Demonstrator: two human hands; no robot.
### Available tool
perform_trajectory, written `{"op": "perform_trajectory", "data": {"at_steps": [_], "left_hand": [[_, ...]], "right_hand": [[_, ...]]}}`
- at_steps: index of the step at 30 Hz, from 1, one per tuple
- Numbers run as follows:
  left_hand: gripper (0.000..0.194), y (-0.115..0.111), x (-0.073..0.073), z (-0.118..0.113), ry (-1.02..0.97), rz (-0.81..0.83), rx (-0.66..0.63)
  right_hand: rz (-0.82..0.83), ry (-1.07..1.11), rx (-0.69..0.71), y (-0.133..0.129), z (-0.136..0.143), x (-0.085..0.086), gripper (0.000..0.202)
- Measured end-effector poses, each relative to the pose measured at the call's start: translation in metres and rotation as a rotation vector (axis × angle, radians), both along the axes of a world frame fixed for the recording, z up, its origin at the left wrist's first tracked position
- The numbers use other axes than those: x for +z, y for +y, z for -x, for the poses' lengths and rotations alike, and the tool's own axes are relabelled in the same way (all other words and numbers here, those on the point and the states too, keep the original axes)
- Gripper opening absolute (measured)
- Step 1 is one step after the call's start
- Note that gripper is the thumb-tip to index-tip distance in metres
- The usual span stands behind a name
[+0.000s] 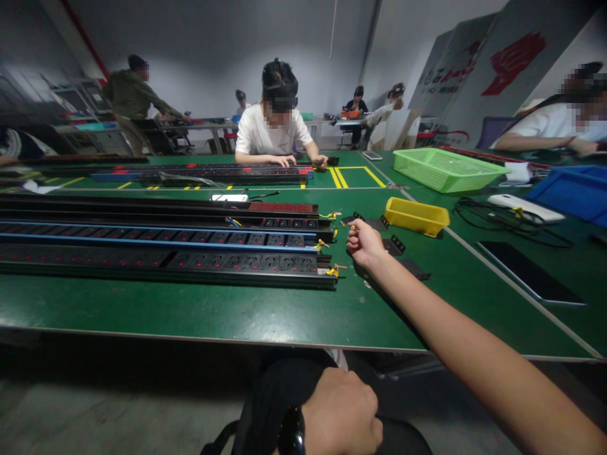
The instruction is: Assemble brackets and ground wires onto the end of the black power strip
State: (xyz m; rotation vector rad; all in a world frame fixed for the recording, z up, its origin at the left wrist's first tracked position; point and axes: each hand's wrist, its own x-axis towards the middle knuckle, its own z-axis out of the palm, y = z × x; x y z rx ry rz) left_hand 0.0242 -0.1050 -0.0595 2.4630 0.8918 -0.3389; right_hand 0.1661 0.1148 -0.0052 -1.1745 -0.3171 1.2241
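Right hand (364, 246) curled, pinching small brassy piece (353, 227) just beside ends of power strips (246, 261) on green counter (190, 309). Loose pinch, I judge, could drop piece among black brackets (415, 269) nearby. Low leftward swing could snag yellow wires (334, 272). Left hand (342, 407) curled over lap (284, 379); I can't tell whether it holds anything.

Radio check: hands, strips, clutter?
Right hand curled, apparently pinching a small brass-coloured piece, beside ends of the socket strips. Left hand low, clear of them. Black brackets, yellow bin near right hand.
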Motion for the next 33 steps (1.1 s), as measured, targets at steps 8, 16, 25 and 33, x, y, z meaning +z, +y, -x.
{"op": "perform_trajectory", "data": {"at_steps": [8,16,25,33], "left_hand": [[0.039,-0.0004,-0.0004,0.0004,-0.029,-0.025,0.007],[0.037,-0.0014,-0.0040,0.0007,-0.053,-0.034,0.017],[0.038,-0.0006,-0.0016,0.0010,-0.049,-0.029,0.013],[0.037,-0.0015,-0.0024,0.0014,-0.051,-0.040,0.009]], "right_hand": [[-0.006,-0.003,0.002,-0.0004,0.0006,-0.0003,0.026],[-0.009,-0.022,0.015,0.0013,-0.0013,-0.0026,0.031],[-0.005,-0.018,-0.003,0.0011,0.0005,-0.0023,0.029],[-0.024,-0.020,-0.001,0.0032,-0.0009,-0.0062,0.031]]}}
